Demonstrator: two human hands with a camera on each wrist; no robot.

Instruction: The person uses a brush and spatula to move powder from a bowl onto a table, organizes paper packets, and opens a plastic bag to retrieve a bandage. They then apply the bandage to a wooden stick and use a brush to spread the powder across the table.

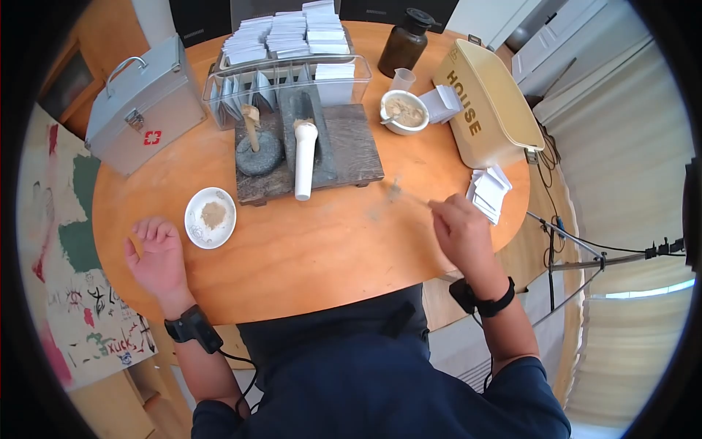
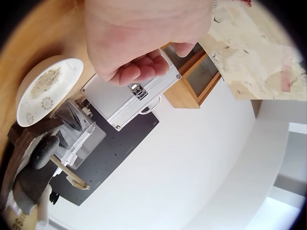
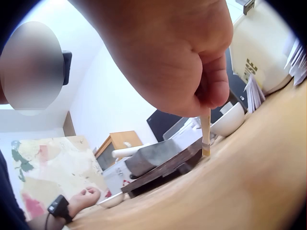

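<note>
My right hand point(image 1: 464, 230) pinches a thin brush point(image 3: 206, 134) with a wooden handle. The brush points down, its bristle tip right at the tabletop, by a faint greyish smudge point(image 1: 374, 215). My left hand point(image 1: 156, 256) rests palm up at the table's left edge, fingers loosely curled and holding nothing. Close beside it stands a small white dish point(image 1: 191, 222) with a heap of tan powder point(image 1: 213, 214). Behind, a dark wooden board point(image 1: 356, 143) carries a stone trough point(image 1: 322, 157), a white pestle point(image 1: 304, 164) and a round grey stone point(image 1: 259, 155) with a wooden handle.
A silver first-aid case point(image 1: 150, 106) stands back left, beside clear bins point(image 1: 362, 77) of paper packets. Back right are a brown jar point(image 1: 402, 51), a white mortar point(image 1: 402, 130) of tan powder with a spoon, a cream box point(image 1: 479, 110) and loose white packets point(image 1: 488, 194).
</note>
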